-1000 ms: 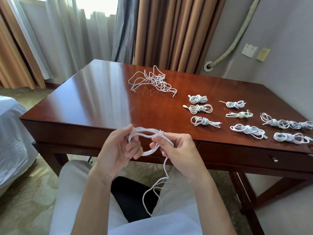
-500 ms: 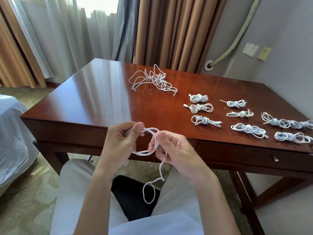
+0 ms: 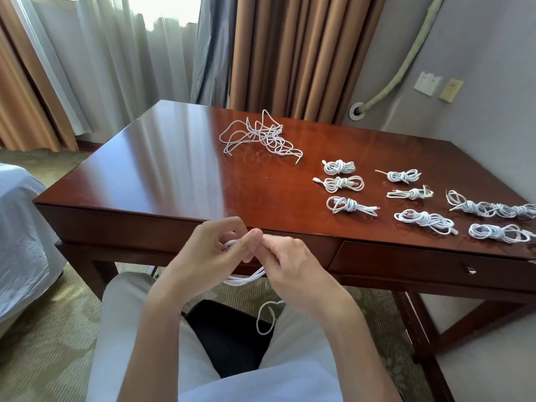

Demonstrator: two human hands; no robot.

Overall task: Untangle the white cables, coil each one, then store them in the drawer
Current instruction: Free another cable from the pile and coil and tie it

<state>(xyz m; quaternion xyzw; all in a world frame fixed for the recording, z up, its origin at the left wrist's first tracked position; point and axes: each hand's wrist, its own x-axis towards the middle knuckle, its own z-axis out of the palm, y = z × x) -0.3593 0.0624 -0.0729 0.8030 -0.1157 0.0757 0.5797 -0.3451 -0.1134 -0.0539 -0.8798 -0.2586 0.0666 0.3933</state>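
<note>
I hold a white cable in front of the desk edge, over my lap. My left hand grips its coiled loops, fingers curled round them. My right hand pinches the cable close beside the left; most of the coil is hidden between the hands. A short tail hangs in a small loop between my knees. A tangled pile of white cables lies at the desk's far middle. Several coiled cables lie in rows on the right. The drawer under the desk's right side is shut.
The wooden desk stands against brown and white curtains. A bed corner is at the left. A padded pipe and wall sockets are on the right wall. My knees and a black seat are below the hands.
My hands have come closer together and the open loop has collapsed between them. The hanging tail has grown shorter as more cable is wound onto the coil.
</note>
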